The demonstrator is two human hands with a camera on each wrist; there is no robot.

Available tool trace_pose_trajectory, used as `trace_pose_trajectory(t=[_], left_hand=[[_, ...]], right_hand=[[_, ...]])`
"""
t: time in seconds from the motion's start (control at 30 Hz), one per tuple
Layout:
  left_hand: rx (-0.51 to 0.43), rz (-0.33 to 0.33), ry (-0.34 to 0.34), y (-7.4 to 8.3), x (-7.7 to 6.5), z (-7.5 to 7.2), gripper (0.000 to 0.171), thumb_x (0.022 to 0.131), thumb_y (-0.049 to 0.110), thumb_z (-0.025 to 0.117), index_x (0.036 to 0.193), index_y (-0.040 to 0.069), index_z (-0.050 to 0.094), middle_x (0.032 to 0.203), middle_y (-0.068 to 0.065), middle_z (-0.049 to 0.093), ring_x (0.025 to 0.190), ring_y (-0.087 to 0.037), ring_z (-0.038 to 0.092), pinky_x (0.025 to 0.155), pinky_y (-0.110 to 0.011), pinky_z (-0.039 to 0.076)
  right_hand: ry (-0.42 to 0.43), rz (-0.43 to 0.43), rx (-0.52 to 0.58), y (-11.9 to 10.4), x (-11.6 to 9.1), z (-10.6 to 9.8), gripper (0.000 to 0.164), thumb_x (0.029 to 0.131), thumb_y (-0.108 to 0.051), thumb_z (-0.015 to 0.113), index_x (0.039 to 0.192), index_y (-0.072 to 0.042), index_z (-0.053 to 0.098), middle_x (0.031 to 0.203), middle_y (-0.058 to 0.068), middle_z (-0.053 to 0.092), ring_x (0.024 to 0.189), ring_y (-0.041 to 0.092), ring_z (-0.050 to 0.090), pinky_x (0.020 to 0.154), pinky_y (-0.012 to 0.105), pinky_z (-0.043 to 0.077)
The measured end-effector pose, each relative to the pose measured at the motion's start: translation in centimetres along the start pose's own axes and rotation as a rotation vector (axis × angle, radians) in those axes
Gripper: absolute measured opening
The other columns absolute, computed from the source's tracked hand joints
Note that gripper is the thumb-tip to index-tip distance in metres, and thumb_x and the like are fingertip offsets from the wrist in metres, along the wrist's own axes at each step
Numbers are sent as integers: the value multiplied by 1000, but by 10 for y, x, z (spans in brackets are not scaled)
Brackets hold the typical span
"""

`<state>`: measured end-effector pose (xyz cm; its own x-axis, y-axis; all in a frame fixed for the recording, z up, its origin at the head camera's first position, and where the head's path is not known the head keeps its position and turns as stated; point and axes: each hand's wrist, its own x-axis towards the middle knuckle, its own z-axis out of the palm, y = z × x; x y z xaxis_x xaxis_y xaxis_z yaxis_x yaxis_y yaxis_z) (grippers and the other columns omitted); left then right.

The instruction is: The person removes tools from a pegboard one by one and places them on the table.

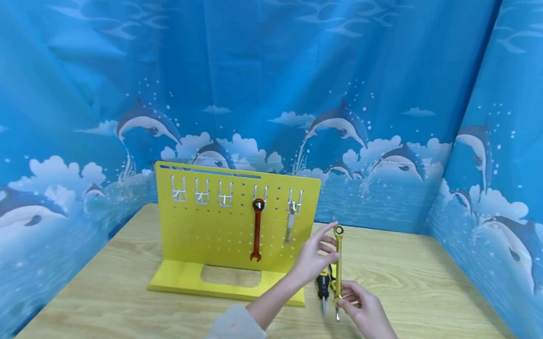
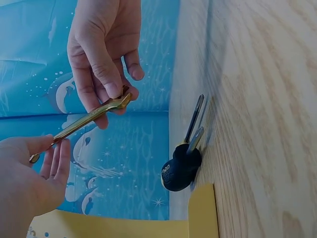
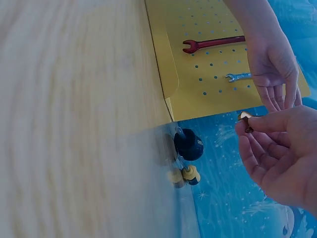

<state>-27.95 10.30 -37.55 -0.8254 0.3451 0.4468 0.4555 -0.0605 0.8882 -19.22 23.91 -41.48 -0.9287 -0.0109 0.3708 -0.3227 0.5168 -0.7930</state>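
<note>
Screwdrivers (image 1: 323,284) lie beside the pegboard (image 1: 209,234), one partly behind the gold wrench (image 1: 339,257).

White letters on the black screwdriver handle (image 2: 181,171) appear to read "deli", seen sideways in the left wrist view. In the head and right wrist views, the pale marking on this handle is too small to make out.

There are three wrenches (image 1: 339,260), two screwdrivers (image 1: 323,284), five hooks (image 1: 224,204) and one pegboard (image 1: 209,234).
</note>
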Motion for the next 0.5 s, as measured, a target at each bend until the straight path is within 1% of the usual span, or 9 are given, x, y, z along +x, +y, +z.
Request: trace_pose_trajectory(t=[0.13,0.27,0.4,0.5], left_hand=[[-12,-14,18,-4,9,5,55,81,-7,64,129,16,51,93,-1,58,77,-12,60,63,-28,55],[-27,-24,49,-8,18,11,42,81,-6,64,119,8,58,91,-2,59,75,-13,61,65,-27,55],[-10,-5,69,-13,24,14,33,80,-6,65,112,1,61,89,-4,61,73,-14,61,63,-24,54],[18,13,70,-17,28,15,31,80,-6,65,110,0,62,88,-5,62,71,-13,61,62,-22,54]], right_hand=[[13,17,6,6,-1,-2,31,74,12,65,104,11,59,82,6,61,71,9,56,62,24,52],[20,18,10,12,-3,-5,32,74,12,65,105,12,58,83,6,61,71,9,56,61,24,52],[22,6,10,19,-5,-8,32,74,12,64,106,13,57,82,6,61,70,8,56,60,24,52],[21,-6,11,24,-6,-9,32,74,12,63,106,14,57,83,6,61,70,7,56,60,24,52]])
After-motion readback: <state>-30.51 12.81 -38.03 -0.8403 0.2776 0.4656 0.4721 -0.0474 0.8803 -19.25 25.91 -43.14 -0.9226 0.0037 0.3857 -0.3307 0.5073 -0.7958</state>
